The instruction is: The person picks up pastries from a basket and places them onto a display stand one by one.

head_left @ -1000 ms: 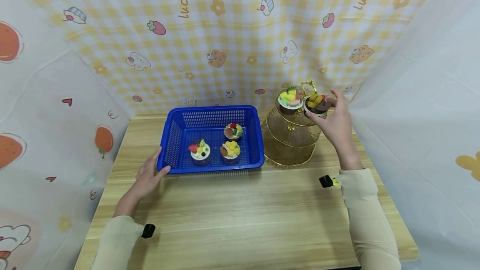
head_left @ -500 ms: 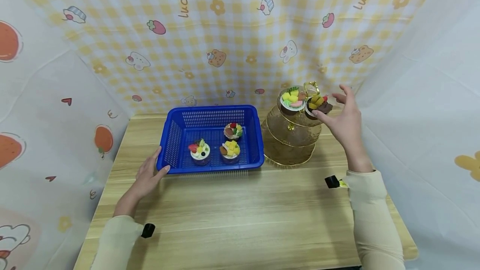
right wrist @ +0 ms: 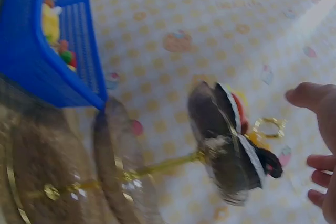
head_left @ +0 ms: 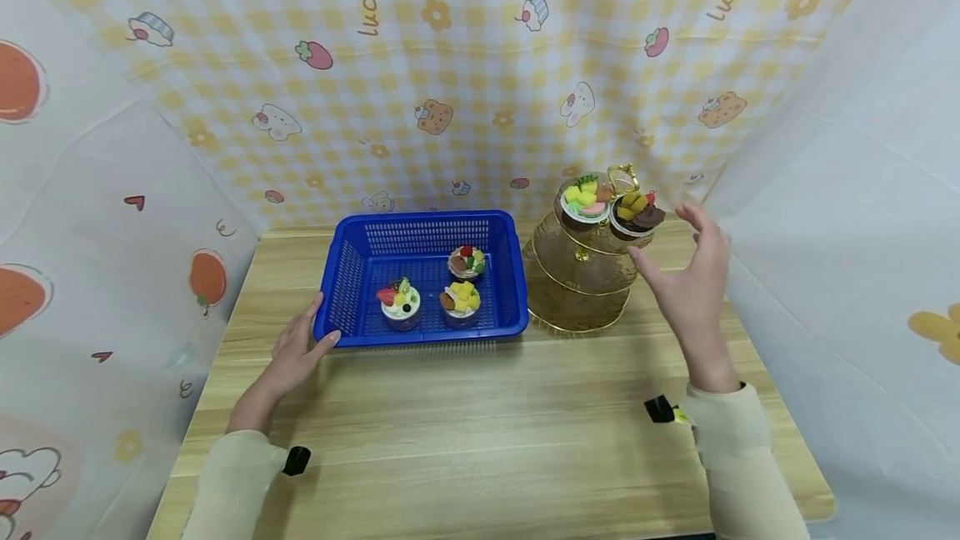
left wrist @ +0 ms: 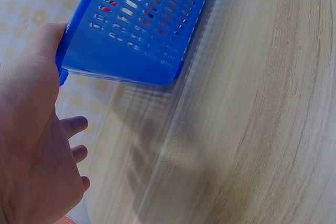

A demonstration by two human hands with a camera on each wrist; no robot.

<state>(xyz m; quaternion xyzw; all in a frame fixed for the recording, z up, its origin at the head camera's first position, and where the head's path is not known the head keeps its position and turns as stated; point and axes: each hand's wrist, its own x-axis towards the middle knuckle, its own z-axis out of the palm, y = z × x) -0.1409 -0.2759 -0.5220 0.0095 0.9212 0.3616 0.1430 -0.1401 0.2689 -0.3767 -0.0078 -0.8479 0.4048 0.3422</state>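
Observation:
My left hand (head_left: 298, 352) holds the front left corner of a blue plastic basket (head_left: 427, 340), thumb at the front rim and fingers along the left side. Inside the basket stand three toy cupcakes topped with fruit, among them a yellow-topped cupcake (head_left: 461, 300). My right hand (head_left: 693, 273) is beside the top of a tiered cake stand (head_left: 577, 307), thumb and fingers spread apart with nothing between them. On the stand's top tier sit a chocolate cupcake (head_left: 637, 217) and, left of it, a green-and-yellow-topped cupcake (head_left: 585, 202). Their dark cups show from below in the right wrist view.
The stand has a golden ring handle (head_left: 622, 179) and gold-edged see-through tiers, and is right next to the basket. Both stand toward the back of a wooden table (head_left: 480, 440), before a yellow checked curtain (head_left: 480, 65). White cloth hangs at both sides.
My right hand has let go of the chocolate cupcake, which now stays on the top tier, and has drawn back to the right and nearer. The left hand has not moved.

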